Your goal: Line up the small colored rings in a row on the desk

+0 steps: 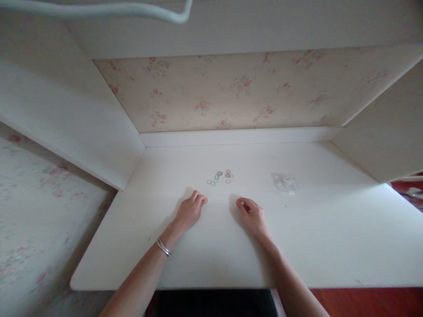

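My left hand [192,208] is closed in a pinch on a small yellowish ring-like piece [206,200], mostly hidden by the fingertips. A silver bracelet sits on that wrist. Across a short gap, my right hand [251,214] rests near the tabletop with curled fingers, thumb and forefinger together; whatever they hold is too small to make out. Beyond both hands lie several small thin rings in two loose groups. The left group [217,177] trails in a greenish and dark line, and the right group [228,175] is brownish, with some rings overlapping.
A clear plastic bag [284,183] lies flat on the white table [330,246], right of the rings. White side panels and a flowered back wall [211,97] enclose the table's far side. A pale bent tube [132,9] hangs across the top left.
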Demonstrator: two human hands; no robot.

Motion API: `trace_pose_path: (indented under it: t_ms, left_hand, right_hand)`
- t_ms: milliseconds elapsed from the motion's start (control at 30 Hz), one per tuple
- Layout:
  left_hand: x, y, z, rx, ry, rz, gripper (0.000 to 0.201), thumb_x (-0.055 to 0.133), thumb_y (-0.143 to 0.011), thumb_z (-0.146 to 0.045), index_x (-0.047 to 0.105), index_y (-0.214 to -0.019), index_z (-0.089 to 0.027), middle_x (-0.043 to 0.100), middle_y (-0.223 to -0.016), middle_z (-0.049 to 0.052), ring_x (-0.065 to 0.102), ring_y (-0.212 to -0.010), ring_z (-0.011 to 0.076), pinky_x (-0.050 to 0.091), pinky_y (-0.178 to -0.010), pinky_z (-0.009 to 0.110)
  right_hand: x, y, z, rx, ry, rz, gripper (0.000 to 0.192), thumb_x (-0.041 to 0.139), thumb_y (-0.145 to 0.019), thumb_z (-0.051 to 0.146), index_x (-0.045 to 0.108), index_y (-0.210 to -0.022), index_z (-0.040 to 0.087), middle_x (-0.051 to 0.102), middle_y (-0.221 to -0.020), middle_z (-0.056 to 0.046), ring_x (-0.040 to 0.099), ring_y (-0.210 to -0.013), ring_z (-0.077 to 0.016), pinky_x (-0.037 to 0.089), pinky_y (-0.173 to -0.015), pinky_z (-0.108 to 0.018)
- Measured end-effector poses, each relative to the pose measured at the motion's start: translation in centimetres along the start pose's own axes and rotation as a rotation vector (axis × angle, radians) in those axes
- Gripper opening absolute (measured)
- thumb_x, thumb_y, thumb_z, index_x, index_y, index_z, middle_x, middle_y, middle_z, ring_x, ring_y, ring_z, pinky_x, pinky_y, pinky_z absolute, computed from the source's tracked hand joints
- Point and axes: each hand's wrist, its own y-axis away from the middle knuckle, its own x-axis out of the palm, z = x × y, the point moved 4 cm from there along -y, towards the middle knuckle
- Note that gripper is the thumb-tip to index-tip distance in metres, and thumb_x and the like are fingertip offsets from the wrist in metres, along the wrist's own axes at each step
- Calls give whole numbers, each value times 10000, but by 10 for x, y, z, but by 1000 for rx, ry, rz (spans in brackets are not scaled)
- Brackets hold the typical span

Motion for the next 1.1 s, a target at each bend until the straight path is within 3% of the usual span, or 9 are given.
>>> trace_pose_path:
  t_ms: [200, 400, 600, 767, 967, 1100]
  left_hand:
    - [-2, 1, 1, -10, 139, -35, 235, 315, -957, -296, 537, -962, -221, 533, -981, 30, 574, -830, 128, 458, -683, 239]
    - [-14, 13, 9, -144, 445, -208, 228, 357, -934, -325, 528, -890, -180, 522, -888, 36, 527, -797, 136, 440, -745, 264]
    - [-18, 28, 23, -418, 690, -199, 283, 418, -884, -424, 551, -886, -174, 546, -728, -4, 488, -644, 127, 399, -615, 235]
    - [-21, 29, 24, -447, 715, -210, 307, 449, -857, -445, 586, -886, -172, 549, -696, -14, 487, -628, 120, 392, -606, 227]
    - [-20, 29, 23, -392, 713, -194, 297, 455, -857, -421, 604, -860, -164, 498, -646, -23, 443, -595, 108, 354, -562, 214]
    - [-20, 29, 23, -382, 728, -175, 301, 460, -854, -427, 610, -865, -166, 499, -655, -20, 441, -604, 110, 350, -569, 215]
  right_hand:
    - [0, 1, 3, -8, 13, 20, 409, 404, -845, 489, 680, -879, 188, 642, -732, -41, 512, -585, -135, 390, -584, -251]
    - [4, -1, 4, 28, 66, 86, 341, 427, -838, 445, 681, -879, 221, 669, -797, -29, 560, -647, -141, 407, -622, -251]
    - [14, -31, 21, -59, 221, 159, 295, 429, -856, 346, 650, -1009, 223, 643, -864, -33, 575, -712, -139, 403, -665, -249]
    - [26, -59, 34, -78, 460, 223, 339, 443, -874, 317, 569, -1184, 265, 590, -1055, -64, 591, -774, -157, 381, -639, -256]
    - [34, -69, 37, -87, 562, 267, 274, 400, -896, 257, 670, -915, 213, 609, -969, -76, 588, -750, -158, 343, -600, -252]
    - [37, -62, 40, -125, 568, 307, 260, 405, -898, 242, 660, -882, 195, 608, -933, -75, 578, -718, -147, 323, -583, -250]
